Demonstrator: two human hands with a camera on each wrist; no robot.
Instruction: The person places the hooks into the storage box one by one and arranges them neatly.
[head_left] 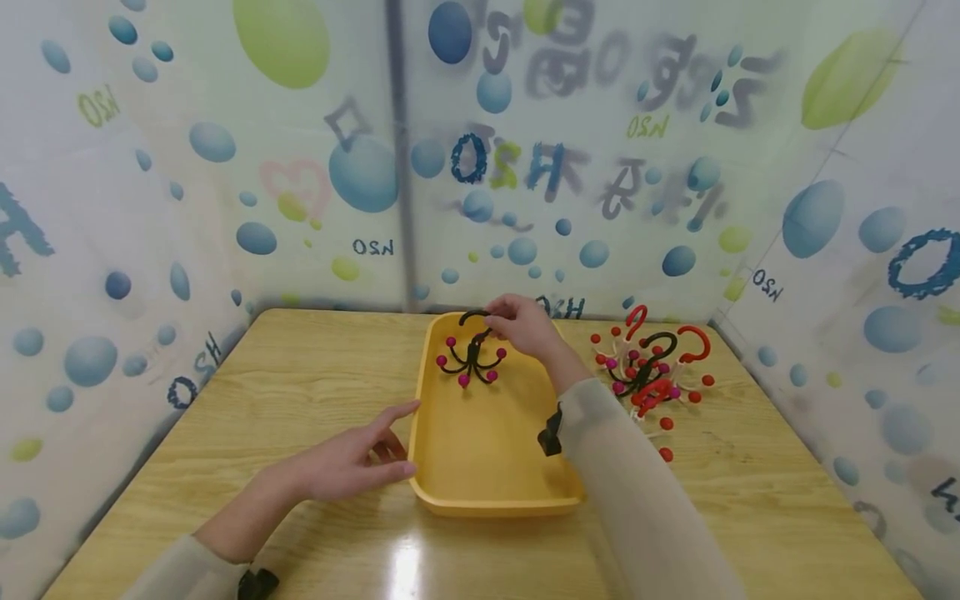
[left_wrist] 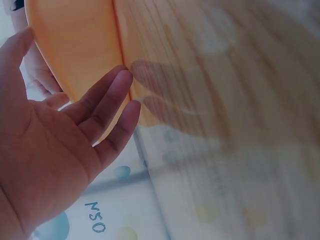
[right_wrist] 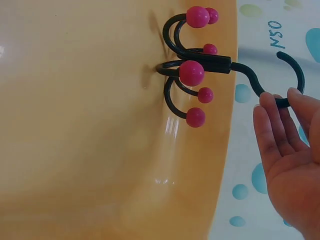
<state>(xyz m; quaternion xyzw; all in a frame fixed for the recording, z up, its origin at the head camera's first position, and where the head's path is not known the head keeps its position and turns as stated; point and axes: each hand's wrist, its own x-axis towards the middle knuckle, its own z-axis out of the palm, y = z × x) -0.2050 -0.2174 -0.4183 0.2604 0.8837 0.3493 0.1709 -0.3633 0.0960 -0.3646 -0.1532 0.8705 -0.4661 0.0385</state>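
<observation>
- Left hand flat, fingers straight against tray rim; tray could slide.
- Right hand pinches hook top; thin grip, may tip over.

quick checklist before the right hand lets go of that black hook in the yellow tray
1. Black hook is over the yellow tray, at its far end: ok.
2. Its pink ball tips rest on the tray floor: cannot tell, though in the right wrist view they sit close against it.
3. Right hand holds only the top curve of the hook, fingers clear of the prongs: ok.
4. Left hand steadies the tray, straight fingers against its left rim: ok.
5. Tray lies flat on the wooden table: ok.
6. Pile of other hooks lies outside the tray, right of it: ok.
</observation>
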